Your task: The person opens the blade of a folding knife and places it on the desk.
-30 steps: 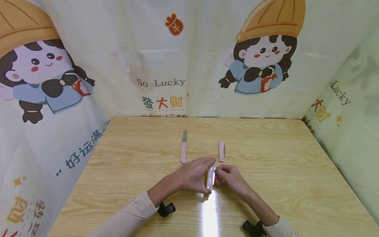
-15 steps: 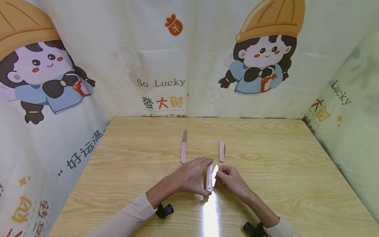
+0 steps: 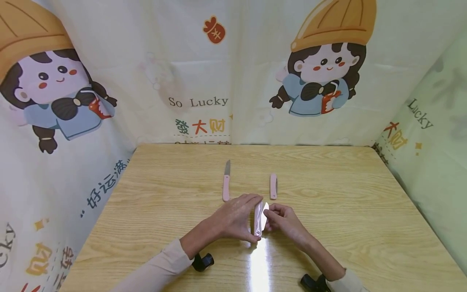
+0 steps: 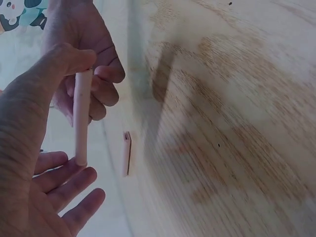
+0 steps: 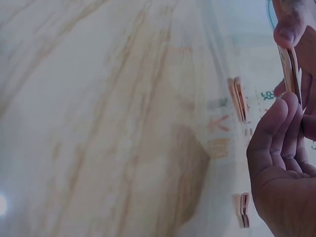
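In the head view a pink folding knife [image 3: 258, 219] stands between both hands above the table. My left hand [image 3: 235, 219] grips its handle by the two ends, thumb at the near end and fingers at the far end. The bright blade [image 3: 265, 215] is partly swung out on the right side. My right hand [image 3: 286, 221] pinches that blade between thumb and curled fingers. The left wrist view shows the back of the handle [image 4: 81, 118] held end to end. From the right wrist, the handle [image 5: 290, 64] appears edge-on, with fingertips right beside it.
Farther back on the wooden table [image 3: 346, 194] lie an unfolded pink knife [image 3: 226, 186] at the left and a folded pink knife [image 3: 273, 186] at the right. A printed curtain [image 3: 255, 73] hangs behind the table and along its sides.
The blade has swung a little away from the handle. My left hand has shifted slightly left with the handle, and my right thumb now lies farther over the blade.
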The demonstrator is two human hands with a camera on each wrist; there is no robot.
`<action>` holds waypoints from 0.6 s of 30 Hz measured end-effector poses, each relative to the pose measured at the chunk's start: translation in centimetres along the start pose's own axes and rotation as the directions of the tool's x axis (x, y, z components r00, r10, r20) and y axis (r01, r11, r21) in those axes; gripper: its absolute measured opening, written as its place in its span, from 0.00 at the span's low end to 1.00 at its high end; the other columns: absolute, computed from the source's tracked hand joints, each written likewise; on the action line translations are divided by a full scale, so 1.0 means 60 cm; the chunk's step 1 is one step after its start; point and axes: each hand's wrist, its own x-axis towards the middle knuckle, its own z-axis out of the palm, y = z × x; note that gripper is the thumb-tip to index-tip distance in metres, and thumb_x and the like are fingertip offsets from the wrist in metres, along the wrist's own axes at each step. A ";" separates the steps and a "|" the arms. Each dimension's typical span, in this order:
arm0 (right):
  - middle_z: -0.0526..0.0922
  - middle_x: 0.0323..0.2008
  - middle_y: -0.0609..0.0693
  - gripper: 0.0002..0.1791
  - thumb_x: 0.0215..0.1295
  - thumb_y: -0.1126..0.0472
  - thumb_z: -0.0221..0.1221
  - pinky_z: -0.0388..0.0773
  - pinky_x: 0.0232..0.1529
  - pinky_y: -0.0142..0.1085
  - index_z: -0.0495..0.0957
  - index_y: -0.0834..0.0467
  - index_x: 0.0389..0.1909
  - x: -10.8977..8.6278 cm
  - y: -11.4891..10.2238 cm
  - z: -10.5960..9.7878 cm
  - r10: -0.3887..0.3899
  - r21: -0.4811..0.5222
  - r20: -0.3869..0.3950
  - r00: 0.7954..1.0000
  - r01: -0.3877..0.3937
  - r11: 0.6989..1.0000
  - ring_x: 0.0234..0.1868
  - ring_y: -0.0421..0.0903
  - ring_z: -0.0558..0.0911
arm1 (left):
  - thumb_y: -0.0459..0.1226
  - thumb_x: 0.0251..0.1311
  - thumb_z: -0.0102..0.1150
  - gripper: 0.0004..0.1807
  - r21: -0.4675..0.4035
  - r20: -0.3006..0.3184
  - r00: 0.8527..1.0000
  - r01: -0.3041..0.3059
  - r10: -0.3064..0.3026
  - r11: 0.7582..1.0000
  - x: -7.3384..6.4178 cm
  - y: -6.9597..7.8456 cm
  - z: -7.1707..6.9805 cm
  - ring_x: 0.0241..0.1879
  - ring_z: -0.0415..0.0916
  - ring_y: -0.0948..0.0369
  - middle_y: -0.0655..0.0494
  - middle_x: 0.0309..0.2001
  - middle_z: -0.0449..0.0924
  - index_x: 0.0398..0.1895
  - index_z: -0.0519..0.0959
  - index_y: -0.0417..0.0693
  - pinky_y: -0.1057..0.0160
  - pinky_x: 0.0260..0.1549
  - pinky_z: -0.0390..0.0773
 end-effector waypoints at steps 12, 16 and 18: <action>0.79 0.27 0.53 0.14 0.76 0.62 0.57 0.80 0.33 0.33 0.72 0.73 0.42 -0.009 -0.008 -0.004 0.009 0.002 -0.072 0.997 -0.009 1.000 0.27 0.41 0.80 | 0.72 0.38 0.72 0.64 0.053 -0.036 0.999 0.003 -0.001 0.999 -0.008 -0.009 0.004 0.65 0.65 0.53 0.46 0.70 0.63 0.77 0.63 0.48 0.55 0.57 0.74; 0.76 0.26 0.51 0.14 0.75 0.62 0.57 0.78 0.30 0.32 0.75 0.72 0.41 -0.008 -0.009 -0.006 0.023 -0.020 -0.090 0.996 -0.025 0.999 0.26 0.41 0.78 | 0.66 0.46 0.74 0.52 0.120 -0.040 0.987 -0.148 0.154 0.982 -0.011 -0.014 0.003 0.71 0.60 0.52 0.47 0.72 0.62 0.70 0.72 0.48 0.51 0.65 0.66; 0.75 0.26 0.51 0.13 0.75 0.61 0.57 0.78 0.30 0.32 0.76 0.71 0.40 -0.008 -0.011 -0.006 0.030 -0.028 -0.098 0.995 -0.033 0.999 0.25 0.41 0.77 | 0.58 0.54 0.74 0.39 0.170 -0.061 0.971 -0.217 0.230 0.961 -0.011 -0.015 0.003 0.68 0.65 0.56 0.51 0.67 0.69 0.65 0.77 0.49 0.54 0.63 0.68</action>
